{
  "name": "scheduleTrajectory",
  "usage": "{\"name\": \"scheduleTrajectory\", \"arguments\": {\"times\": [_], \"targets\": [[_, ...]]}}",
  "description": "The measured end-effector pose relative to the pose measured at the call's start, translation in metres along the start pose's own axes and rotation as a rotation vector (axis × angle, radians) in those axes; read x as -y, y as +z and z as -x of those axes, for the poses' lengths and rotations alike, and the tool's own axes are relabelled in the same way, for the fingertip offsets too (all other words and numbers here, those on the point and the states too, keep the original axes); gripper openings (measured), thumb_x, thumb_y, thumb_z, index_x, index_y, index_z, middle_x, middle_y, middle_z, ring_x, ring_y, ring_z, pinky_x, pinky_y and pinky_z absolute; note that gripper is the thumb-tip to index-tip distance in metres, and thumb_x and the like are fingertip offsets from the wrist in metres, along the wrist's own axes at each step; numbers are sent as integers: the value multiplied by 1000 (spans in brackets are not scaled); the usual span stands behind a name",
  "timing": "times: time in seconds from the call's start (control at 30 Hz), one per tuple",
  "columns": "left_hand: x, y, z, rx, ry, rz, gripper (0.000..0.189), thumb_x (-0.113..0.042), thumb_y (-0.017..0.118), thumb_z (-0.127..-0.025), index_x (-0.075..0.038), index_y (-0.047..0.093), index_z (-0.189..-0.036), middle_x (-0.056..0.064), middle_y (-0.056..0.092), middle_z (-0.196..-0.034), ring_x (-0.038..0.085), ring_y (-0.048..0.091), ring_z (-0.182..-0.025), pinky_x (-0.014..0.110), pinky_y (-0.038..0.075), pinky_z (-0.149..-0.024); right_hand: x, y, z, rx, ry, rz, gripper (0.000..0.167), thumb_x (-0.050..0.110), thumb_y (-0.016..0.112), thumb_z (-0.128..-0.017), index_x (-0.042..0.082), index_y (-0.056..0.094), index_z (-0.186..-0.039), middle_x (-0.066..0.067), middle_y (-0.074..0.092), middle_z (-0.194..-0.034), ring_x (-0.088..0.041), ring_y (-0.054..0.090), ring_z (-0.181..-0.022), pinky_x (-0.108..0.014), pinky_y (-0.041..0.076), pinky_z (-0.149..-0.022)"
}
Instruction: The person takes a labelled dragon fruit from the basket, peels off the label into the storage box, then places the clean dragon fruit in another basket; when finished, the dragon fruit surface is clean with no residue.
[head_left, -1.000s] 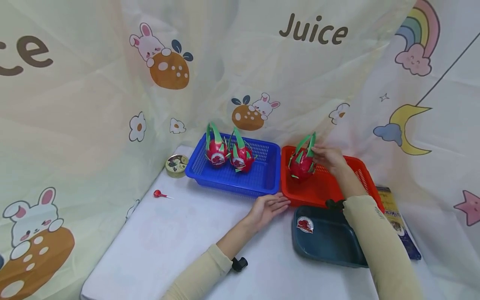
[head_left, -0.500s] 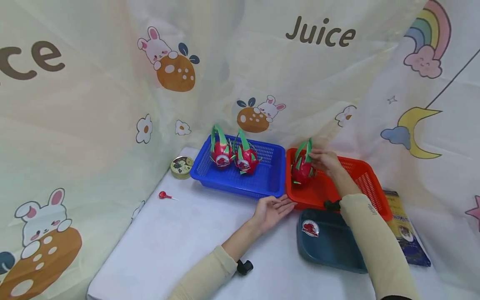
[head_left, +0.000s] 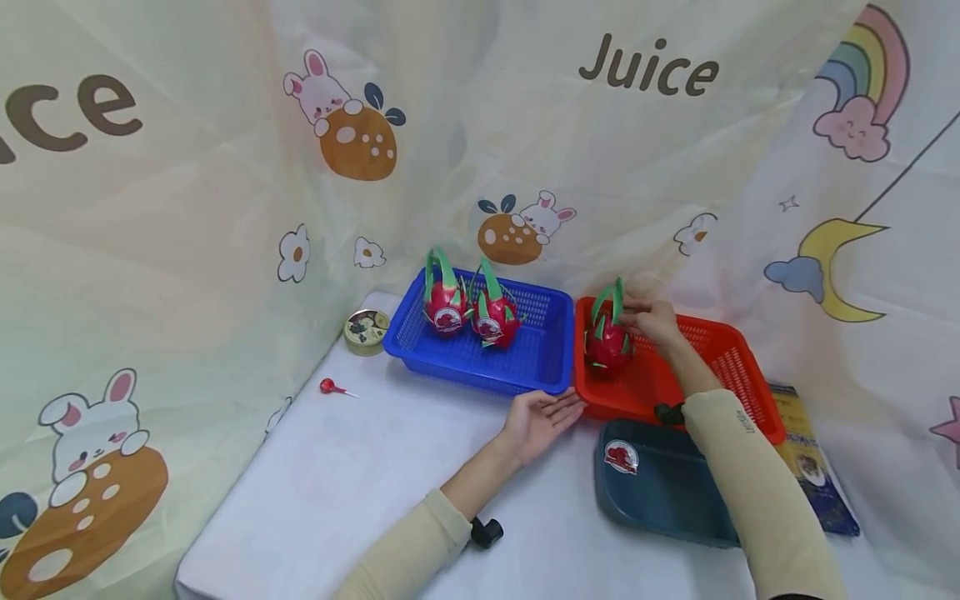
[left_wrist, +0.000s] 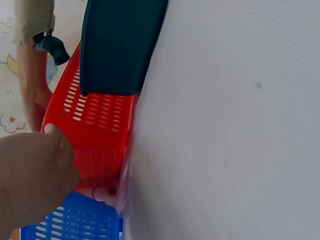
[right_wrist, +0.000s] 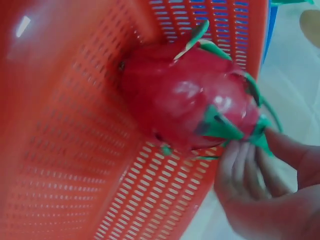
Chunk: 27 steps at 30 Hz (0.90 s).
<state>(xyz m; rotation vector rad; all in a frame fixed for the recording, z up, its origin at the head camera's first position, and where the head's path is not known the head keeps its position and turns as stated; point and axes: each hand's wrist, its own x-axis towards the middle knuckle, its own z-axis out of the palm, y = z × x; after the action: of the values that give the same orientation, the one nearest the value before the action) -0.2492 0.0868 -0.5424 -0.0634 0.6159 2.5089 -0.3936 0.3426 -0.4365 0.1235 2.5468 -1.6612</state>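
My right hand point(head_left: 651, 320) pinches the green leaves of a red dragon fruit point(head_left: 608, 343) inside the red basket point(head_left: 637, 390). In the right wrist view the thumb and fingertips meet at the leafy end of the fruit, which lies close to the basket's slotted wall. Two more dragon fruits, one point(head_left: 447, 307) with a round sticker and the other point(head_left: 495, 323) beside it, stand in the blue basket point(head_left: 540, 350). With its palm up and fingers extended, my left hand point(head_left: 534, 427) touches the red basket's near left corner.
A dark teal bin point(head_left: 660, 492) sits in front of the red basket. At right lies a yellow and blue packet point(head_left: 813, 467). A round tin point(head_left: 366, 330) and a small red-handled tool point(head_left: 332, 387) with a thin tip are at left. Printed curtains enclose the table.
The dragon fruit in my right hand has come down slightly in the red basket. My left hand stays by the corner. The head view has shifted a little.
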Motion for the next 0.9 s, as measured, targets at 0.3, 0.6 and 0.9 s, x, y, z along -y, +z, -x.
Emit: {"name": "scheduleTrajectory", "arguments": {"times": [0.3, 0.6, 0.9], "targets": [[-17, -11, 19, -11, 68, -49, 37, -4, 43, -96, 13, 54, -128, 34, 47, -151, 48, 43, -145, 49, 35, -122, 30, 19, 13, -196, 34, -8, 41, 10, 61, -103, -6, 60, -141, -24, 53, -148, -40, 59, -129, -46, 51, -109], [-42, -27, 41, -12, 166, -106, 45, -2, 39, -100, 15, 38, -142, 25, 55, -134, 46, 43, -145, 47, 35, -122, 58, 60, 8, -57, -37, -65, 40, 13, 63, -105, -6, 61, -141, -24, 58, -145, -39, 58, -131, -43, 51, -108], [-74, -39, 58, -20, 225, -63, 44, -1, 32, -102, 12, 27, -144, 29, 36, -146, 51, 31, -149, 49, 29, -125, 80, 104, -15, 68, -48, -125, 38, 4, 60, -104, -14, 58, -138, -31, 62, -138, -42, 62, -128, -45, 52, -106]]}}
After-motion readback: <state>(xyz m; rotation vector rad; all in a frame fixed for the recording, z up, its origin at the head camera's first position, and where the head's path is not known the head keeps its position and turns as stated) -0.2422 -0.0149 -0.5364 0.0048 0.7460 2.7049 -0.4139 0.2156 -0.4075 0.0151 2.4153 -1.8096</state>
